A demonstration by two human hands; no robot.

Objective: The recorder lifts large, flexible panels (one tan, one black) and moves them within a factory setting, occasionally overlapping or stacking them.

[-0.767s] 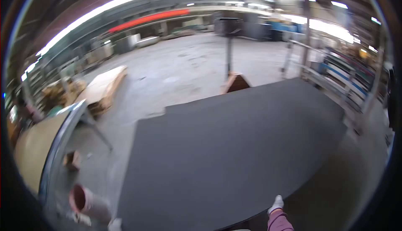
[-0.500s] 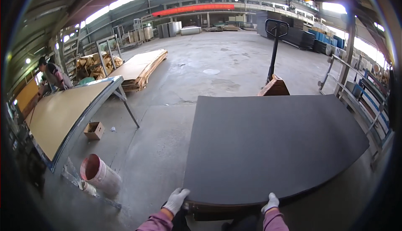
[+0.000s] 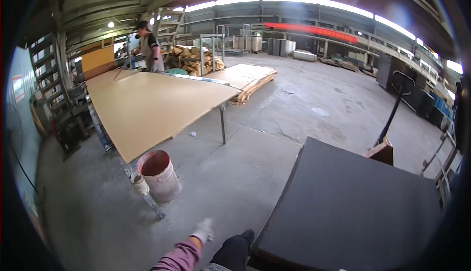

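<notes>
A tan sheet [image 3: 157,104] lies across the table [image 3: 222,126]. On the grey floor [image 3: 235,173] stands a red-stained bucket [image 3: 164,181]; what bears the dark stack [image 3: 353,207] is hard to tell.

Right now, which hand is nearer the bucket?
Left. The left hand is this side of the bucket and to its right, apart; the right hand is out of view.

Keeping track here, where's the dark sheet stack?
In the head view, the dark stack sits at lower right, right of the left hand, with the pallet jack behind it.
</notes>
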